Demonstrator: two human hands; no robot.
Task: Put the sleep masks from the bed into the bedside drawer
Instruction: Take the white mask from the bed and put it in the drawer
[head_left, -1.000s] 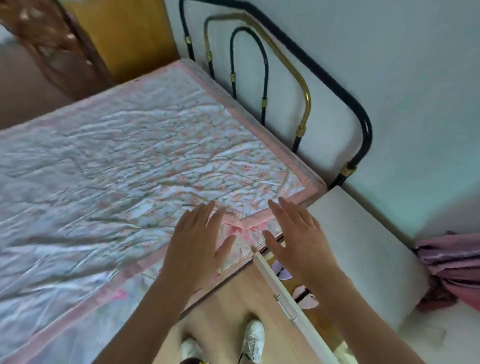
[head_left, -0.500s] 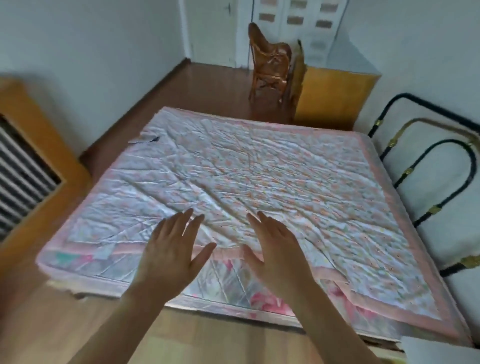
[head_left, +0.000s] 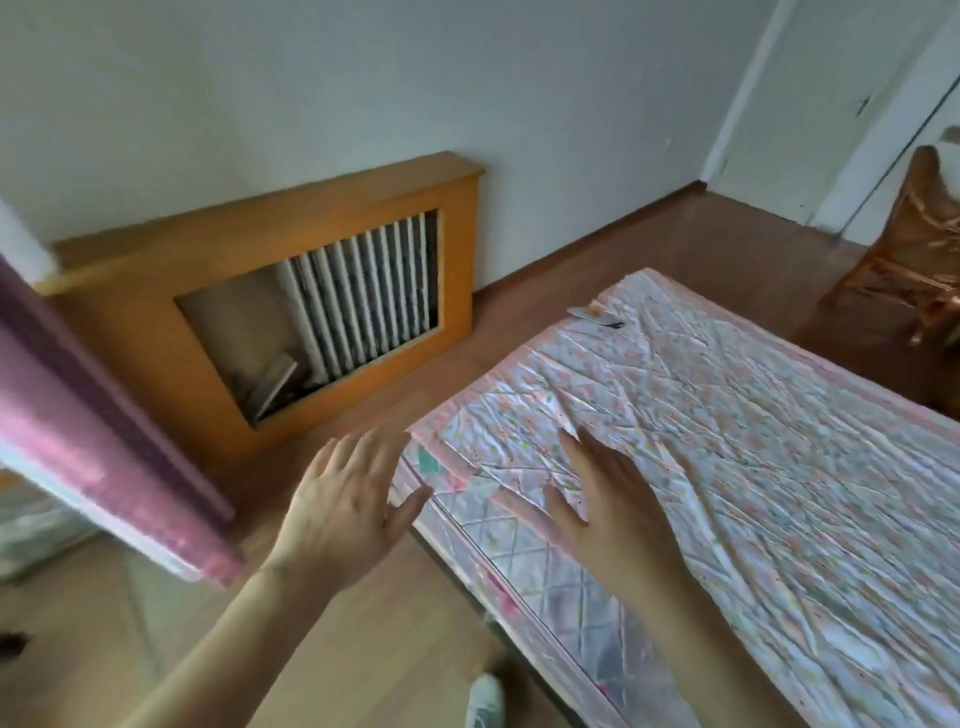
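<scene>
Two hands: both are held out in front of the person, fingers straight and spread, and neither holds anything.
Left hand (head_left: 349, 512): it hovers over the floor, just beside the near corner of the bed; whether a fingertip touches the cover cannot be told.
Right hand (head_left: 610, 501): it is over the edge of the bed (head_left: 779, 493), palm down, low above the crumpled quilt; whether it presses the cloth cannot be told.
Sleep mask (head_left: 595, 316): one small flat thing with a dark strap lies at the far corner of the bed, well beyond both hands, a little to the right of the left hand's line. It is judged to be a sleep mask; its detail is too small to be sure. No other mask is visible on the quilt.
Bedside drawer: not in this view.
Beside the hands: a wooden radiator cover (head_left: 291, 291) stands against the wall beyond the left hand; a pink blurred edge (head_left: 104, 447) crosses to its left; a cane chair (head_left: 914, 260) is far to the right.
Step in hand: it seems to be the search for the next mask and the approach to it, not yet the pick.
Next move: the person must probably step along the bed or lean far, because the mask is out of easy reach; then a light pinch on the thin cloth or on the strap, and the carry to the drawer.
</scene>
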